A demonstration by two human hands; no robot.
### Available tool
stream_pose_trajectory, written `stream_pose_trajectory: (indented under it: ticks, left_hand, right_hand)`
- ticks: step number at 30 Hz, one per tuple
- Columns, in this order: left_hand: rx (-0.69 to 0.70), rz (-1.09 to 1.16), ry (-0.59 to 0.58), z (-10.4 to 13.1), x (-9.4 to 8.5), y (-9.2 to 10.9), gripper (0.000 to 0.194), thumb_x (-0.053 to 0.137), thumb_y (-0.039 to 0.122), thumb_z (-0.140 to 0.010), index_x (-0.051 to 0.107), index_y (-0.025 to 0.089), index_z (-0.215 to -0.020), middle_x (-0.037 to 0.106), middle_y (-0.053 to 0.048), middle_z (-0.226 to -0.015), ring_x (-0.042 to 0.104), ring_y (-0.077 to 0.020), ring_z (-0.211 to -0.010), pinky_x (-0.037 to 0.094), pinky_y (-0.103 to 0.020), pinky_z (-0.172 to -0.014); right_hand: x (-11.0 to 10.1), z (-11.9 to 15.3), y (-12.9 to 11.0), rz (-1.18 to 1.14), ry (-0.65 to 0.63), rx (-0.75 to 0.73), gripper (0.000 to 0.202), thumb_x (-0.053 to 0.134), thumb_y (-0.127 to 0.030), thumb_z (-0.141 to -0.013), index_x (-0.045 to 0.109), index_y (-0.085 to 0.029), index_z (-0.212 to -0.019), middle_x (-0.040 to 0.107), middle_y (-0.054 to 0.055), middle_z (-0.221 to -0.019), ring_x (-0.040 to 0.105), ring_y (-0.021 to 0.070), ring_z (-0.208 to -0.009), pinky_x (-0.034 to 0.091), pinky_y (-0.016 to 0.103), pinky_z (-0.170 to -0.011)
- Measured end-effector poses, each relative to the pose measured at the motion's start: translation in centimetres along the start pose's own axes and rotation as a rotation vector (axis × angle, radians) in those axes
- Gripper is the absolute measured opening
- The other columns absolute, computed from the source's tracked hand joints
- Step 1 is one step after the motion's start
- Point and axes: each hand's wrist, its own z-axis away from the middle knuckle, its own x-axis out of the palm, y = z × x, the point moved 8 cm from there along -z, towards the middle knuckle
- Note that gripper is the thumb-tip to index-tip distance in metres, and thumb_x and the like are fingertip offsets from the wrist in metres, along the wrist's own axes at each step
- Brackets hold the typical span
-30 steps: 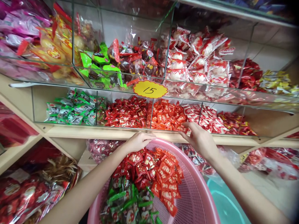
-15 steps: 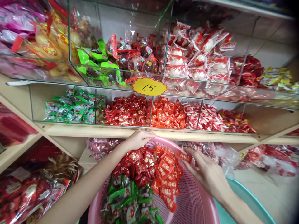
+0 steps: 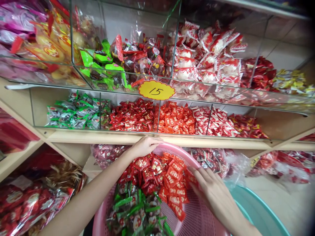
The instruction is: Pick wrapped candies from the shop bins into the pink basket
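Note:
A pink plastic basket point(image 3: 189, 154) with perforated walls holds orange-red wrapped candies point(image 3: 176, 183), darker red ones point(image 3: 149, 170) and clear packets with green ends point(image 3: 135, 209). My left hand point(image 3: 145, 146) is closed over the basket's far rim, at the shelf's front edge. At the right inside of the basket, my right hand point(image 3: 209, 186) reaches down beside the orange-red candies. A red candy packet point(image 3: 191, 177) shows between its fingers and thumb, partly covered by the hand.
Glass-fronted shelf bins with red candies point(image 3: 133, 116) and green packets point(image 3: 73, 113) stand ahead, below a yellow price tag point(image 3: 157, 90). A teal tub point(image 3: 261, 206) stands at the lower right. Bagged goods point(image 3: 209, 160) lie under the shelf.
My right hand has moved down and slightly left, bringing the red candy packet lower, against the orange-red candies. My left hand stays on the rim.

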Motion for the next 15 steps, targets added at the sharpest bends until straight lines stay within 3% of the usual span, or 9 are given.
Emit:
stream_pose_trajectory:
  ticks: [7,15]
  left_hand:
    - [-0.014,0.011,0.001,0.0,0.0,-0.1,0.032,0.045,0.012,-0.083,0.065,0.019,-0.108,0.065,-0.004,-0.113,0.059,-0.0143,-0.107,0.042,-0.028,-0.098]
    - [-0.006,-0.002,-0.010,0.0,0.1,-0.1,0.032,0.045,0.013,-0.083,0.065,0.018,-0.108,0.065,-0.004,-0.113,0.058,-0.0156,-0.108,0.042,-0.029,-0.098]
  right_hand:
    - [0.9,-0.6,0.0,0.099,-0.021,0.034,0.032,0.042,-0.027,-0.089,0.047,-0.016,-0.119,0.058,0.008,-0.089,0.050,0.0209,-0.078,0.036,0.032,-0.065]
    - [2.0,-1.8,-0.7,0.228,-0.047,0.011,0.042,0.053,-0.014,-0.080,0.046,-0.011,-0.121,0.060,0.010,-0.094,0.050,0.0234,-0.084,0.036,0.035,-0.068]
